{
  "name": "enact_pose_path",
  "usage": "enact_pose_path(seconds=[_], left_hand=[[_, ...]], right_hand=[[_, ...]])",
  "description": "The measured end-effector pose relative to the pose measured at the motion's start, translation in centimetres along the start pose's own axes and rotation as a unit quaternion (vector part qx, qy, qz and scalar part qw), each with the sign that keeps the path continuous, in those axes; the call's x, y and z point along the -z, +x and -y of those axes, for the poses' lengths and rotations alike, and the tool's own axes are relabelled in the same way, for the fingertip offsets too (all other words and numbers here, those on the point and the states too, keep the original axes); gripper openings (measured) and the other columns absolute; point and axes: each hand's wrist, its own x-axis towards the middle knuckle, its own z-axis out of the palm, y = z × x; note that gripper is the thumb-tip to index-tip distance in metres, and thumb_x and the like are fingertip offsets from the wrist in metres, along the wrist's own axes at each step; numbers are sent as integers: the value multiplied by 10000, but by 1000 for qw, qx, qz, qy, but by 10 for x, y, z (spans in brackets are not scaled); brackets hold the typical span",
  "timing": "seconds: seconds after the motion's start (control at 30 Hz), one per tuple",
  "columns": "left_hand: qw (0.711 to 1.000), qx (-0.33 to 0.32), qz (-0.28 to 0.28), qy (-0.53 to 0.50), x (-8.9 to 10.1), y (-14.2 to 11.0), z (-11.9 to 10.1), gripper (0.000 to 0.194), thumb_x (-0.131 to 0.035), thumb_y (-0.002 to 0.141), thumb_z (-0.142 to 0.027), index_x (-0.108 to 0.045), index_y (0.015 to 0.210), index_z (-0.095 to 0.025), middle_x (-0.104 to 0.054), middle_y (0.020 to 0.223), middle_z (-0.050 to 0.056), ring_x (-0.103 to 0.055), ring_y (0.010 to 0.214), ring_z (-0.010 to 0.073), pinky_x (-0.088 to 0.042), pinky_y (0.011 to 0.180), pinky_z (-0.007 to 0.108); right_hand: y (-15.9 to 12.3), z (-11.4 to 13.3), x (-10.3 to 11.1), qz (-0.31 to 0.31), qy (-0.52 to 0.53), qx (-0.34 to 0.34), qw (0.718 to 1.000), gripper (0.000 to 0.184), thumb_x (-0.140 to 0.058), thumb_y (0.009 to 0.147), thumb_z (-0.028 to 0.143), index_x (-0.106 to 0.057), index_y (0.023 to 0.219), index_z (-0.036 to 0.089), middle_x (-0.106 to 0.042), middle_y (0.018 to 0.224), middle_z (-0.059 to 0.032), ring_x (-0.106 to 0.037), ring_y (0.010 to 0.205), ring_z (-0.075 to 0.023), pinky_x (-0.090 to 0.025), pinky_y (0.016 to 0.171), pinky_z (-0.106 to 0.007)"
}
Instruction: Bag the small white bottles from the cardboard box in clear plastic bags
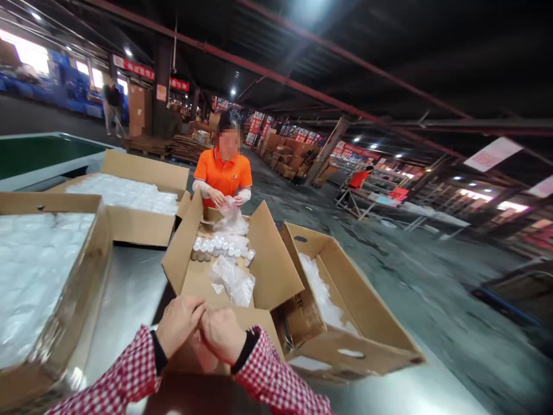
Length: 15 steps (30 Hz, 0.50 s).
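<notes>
Over the open carton [224, 271], both hands [202, 331] meet, fingers [195, 314] curled together.

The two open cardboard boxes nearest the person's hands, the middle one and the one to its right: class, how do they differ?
The middle box holds a row of small white bottles and a crumpled clear bag; the right box holds only white plastic along one side. The middle box sits upright with flaps spread; the right box looks tilted. Both hands meet at the middle box's near flap; none touch the right box. Both are brown and open.
</notes>
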Motion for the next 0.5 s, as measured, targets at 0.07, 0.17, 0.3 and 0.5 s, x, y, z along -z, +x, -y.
enact_pose_path(seconds=[0.07, 0.17, 0.3, 0.5], left_hand=[[1000, 4, -7, -18, -1, -3, 4, 308, -464, 855, -308, -647, 642, -180, -643, 645, 49, -572, 646, 178, -338, 640, 265], [997, 15, -22, -71, 7, -7, 9, 350, -478, 851, -376, -604, 597, -172, -570, 567, 20, -538, 601, 164, -359, 617, 261], [979, 49, -10, -199, 24, -14, 8, 419, -453, 842, -525, -599, 728, -149, -515, 549, -15, -554, 533, 150, -441, 532, 247], [947, 78, -10, -311, 33, -17, -3, 455, -594, 741, -564, -598, 784, -110, -594, 671, 23, -656, 660, 193, -534, 602, 284]], right_hand=[[-1, 5, 3, 16, -25, -8, 1000, 298, -461, 848, 188, -616, 1051, 36, -681, 782, -183, -599, 642, -257, -468, 591, -386], [-14, 1, 13, -28, 66, -13, 997, 368, -397, 922, 269, -540, 1229, 127, -693, 809, -104, -618, 665, -227, -490, 626, -357], [-41, -21, -10, -202, 385, -80, 897, 602, -545, 843, 539, -424, 1344, 228, -594, 1219, -126, -588, 1070, -267, -460, 929, -424], [-27, -4, -86, -130, 603, -123, 777, 1080, -766, 488, 685, -361, 1390, 249, -436, 1419, -141, -381, 1320, -369, -327, 1074, -520]])
